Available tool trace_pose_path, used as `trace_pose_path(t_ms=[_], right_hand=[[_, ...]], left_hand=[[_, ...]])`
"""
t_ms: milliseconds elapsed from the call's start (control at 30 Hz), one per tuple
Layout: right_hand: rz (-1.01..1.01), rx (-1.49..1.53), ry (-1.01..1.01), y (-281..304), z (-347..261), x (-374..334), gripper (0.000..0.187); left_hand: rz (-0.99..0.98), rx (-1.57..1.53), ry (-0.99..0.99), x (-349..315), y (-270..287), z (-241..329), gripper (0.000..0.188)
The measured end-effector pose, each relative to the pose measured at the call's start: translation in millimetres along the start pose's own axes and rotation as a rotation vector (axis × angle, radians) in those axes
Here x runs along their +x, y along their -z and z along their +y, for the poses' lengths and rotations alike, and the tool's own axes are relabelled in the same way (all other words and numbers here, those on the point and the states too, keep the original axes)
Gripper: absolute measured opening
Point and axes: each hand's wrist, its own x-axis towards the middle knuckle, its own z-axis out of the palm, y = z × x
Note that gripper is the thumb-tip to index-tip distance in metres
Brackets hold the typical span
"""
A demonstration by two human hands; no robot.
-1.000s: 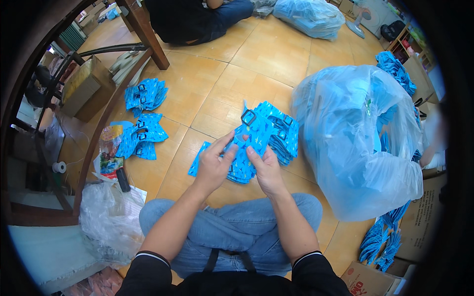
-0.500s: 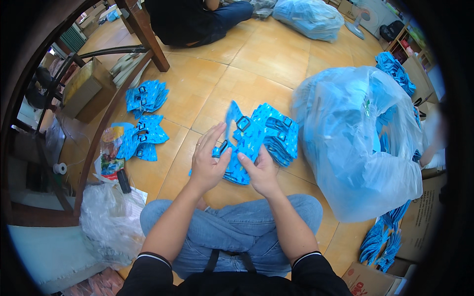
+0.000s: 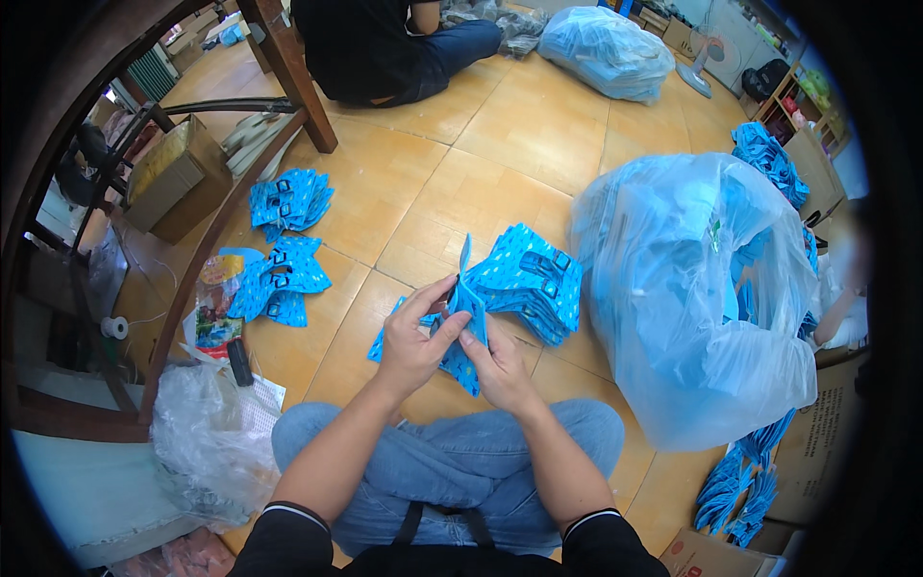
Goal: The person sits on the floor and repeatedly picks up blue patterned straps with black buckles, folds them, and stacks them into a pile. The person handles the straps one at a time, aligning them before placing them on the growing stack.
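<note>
In the head view, a folded blue patterned piece (image 3: 471,300) was held upright near the middle of the frame, pinched between the thumb and curled fingers of the left hand (image 3: 411,338) and gripped at its lower right by the partly closed right hand (image 3: 504,373). Just right of it, a stack of similar pieces (image 3: 524,274) with black buckles was seen on the tiled floor (image 3: 409,236), while two buckled piles (image 3: 281,274) were spread at left centre and a large translucent bag (image 3: 663,375) was placed at right.

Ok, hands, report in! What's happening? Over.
Left hand, right hand: both gripping blue cloth. Blue stack just beyond. Big plastic bag at right, untouched.
</note>
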Motion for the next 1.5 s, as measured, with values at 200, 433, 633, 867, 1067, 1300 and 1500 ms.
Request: trace_pose_path(t_ms=[200,433,633,867,1067,1300,1500], right_hand=[[-0.069,0.201,-0.166,-8,-8,-4,0.039],[-0.061,0.386,-0.165,-7,-6,-2,0.041],[0.071,0.517,-0.112,0,0,5,0.036],[0.274,0.571,-0.109,9,3,9,0.028],[0.391,0.649,-0.230,13,8,15,0.040],[0.352,0.406,-0.370,47,4,18,0.047],[0.591,0.237,-0.462,126,43,22,0.040]], left_hand=[[0.057,-0.297,0.276,1,7,-2,0.029],[0.067,-0.303,0.200,2,10,3,0.027],[0.219,0.084,-0.121,8,15,-2,0.027],[0.459,-0.247,0.316,23,43,-11,0.030],[0.320,-0.256,0.321,25,56,-24,0.024],[0.303,-0.103,0.310,34,60,-12,0.025],[0.151,-0.018,0.131,27,52,-13,0.030]])
